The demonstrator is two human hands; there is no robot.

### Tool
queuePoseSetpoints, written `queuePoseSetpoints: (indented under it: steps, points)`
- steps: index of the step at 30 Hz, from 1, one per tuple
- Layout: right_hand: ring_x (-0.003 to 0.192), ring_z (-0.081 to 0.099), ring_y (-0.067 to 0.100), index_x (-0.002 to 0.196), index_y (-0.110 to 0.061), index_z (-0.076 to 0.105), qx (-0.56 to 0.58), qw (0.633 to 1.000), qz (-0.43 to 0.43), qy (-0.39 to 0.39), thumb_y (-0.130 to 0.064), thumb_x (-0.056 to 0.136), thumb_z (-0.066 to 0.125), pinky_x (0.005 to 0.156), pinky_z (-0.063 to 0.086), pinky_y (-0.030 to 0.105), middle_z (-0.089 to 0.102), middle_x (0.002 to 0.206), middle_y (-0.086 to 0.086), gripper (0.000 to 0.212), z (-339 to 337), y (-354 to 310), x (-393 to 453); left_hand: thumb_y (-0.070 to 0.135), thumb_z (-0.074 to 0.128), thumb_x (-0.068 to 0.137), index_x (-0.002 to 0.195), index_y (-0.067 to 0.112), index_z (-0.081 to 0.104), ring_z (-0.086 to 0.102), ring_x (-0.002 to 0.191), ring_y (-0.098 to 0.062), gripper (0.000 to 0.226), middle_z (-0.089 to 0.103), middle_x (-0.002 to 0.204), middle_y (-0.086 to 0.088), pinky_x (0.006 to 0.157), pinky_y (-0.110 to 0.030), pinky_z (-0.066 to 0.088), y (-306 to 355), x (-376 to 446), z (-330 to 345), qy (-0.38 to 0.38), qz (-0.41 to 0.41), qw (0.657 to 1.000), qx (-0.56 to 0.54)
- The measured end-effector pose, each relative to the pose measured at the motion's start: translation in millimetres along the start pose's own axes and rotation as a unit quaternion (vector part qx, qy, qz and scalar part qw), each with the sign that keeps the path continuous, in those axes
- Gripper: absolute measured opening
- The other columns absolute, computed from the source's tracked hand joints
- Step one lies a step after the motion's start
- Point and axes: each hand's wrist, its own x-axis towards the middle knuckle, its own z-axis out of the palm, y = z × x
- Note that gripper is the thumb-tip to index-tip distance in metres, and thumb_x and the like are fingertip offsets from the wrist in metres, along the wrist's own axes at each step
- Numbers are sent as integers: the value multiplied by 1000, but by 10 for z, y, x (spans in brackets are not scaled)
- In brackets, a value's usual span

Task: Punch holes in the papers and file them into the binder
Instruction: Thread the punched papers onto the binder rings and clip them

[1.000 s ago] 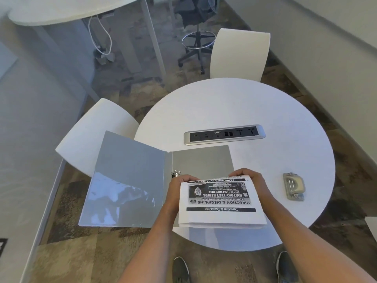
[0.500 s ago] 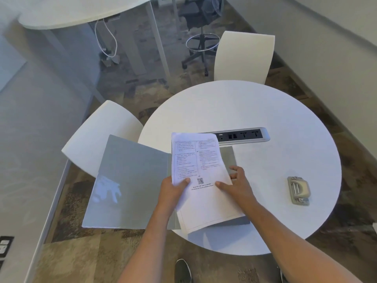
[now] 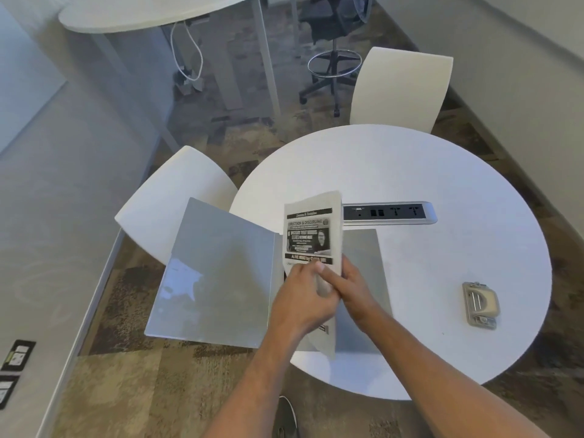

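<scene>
Both hands, left (image 3: 300,290) and right (image 3: 349,287), pinch papers (image 3: 311,235) upright over open binder (image 3: 221,273); long axis points away; punch (image 3: 480,305) lies well right, nearer right hand.

We see an office meeting room, round white table (image 3: 442,191) with a built-in power strip (image 3: 390,212), white shell chairs (image 3: 401,90), rolling drafting stool (image 3: 331,55), patterned carpet (image 3: 132,380).

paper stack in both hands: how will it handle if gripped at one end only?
Probably floppy: the paper stack already curves along its right edge while the left hand and right hand pinch its middle. Likely light, since it stands above the binder on fingers alone. Loose sheets may fan apart.
</scene>
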Motion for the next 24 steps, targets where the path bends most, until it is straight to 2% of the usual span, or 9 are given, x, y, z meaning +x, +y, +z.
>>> queuePoseSetpoints:
  steps: [3,5,7,9,12,14,17,20,24]
  points:
    - [112,72,30,127,-13,68,26,998,13,56,-8,93,72,96,56,44,77,116,10,35,-235,17,7,63,56,84,137,41,50,62,102,-9,59,50,130,18,91,-32,54,-29,6,100,-44,12,998,-46]
    - [110,72,37,119,-12,71,46,995,28,88,3,91,69,95,57,48,78,113,13,32,-408,76,23,59,63,84,132,36,58,65,94,-5,54,55,127,20,87,-29,56,-126,55,170,-42,-5,992,-119]
    - [108,72,39,115,-12,73,64,991,43,114,5,87,70,96,57,50,77,112,15,33,-538,114,29,47,69,88,123,30,66,66,93,-2,39,60,120,15,82,-23,55,-270,137,238,6,-39,986,-159]
    - [108,72,41,120,-6,71,82,988,59,120,5,85,72,96,57,53,76,114,18,37,-655,161,34,41,69,91,119,25,67,64,97,-3,32,61,116,12,82,-23,54,-427,222,267,48,-90,980,-172]
    - [102,74,38,126,0,66,112,984,83,109,6,86,69,86,62,47,75,116,22,41,-782,196,32,40,69,93,113,28,60,61,98,-12,25,59,101,12,88,-34,55,-695,388,284,62,-166,963,-202]
    - [98,75,36,125,0,67,116,985,90,91,5,85,69,81,63,44,75,115,22,40,-845,213,40,37,70,93,110,24,63,62,97,-14,23,65,101,10,88,-32,53,-847,518,292,60,-204,944,-253]
    - [96,74,38,124,2,67,102,986,109,69,2,75,78,84,62,47,74,115,24,50,-928,297,83,24,72,93,101,10,74,69,76,-13,17,76,91,-3,65,-23,53,-978,663,280,58,-237,897,-370]
    - [97,73,41,120,3,70,68,985,144,70,-6,66,82,90,58,57,73,115,27,56,-980,413,127,13,75,90,96,4,75,64,51,-12,11,73,73,-6,48,-19,50,-1006,732,252,55,-265,852,-448]
    - [90,76,37,112,-1,74,39,982,158,97,-3,69,84,89,59,53,77,108,23,44,-970,554,178,3,78,84,101,-9,72,61,49,-15,22,71,70,-11,45,-18,49,-1150,875,327,52,-278,865,-414]
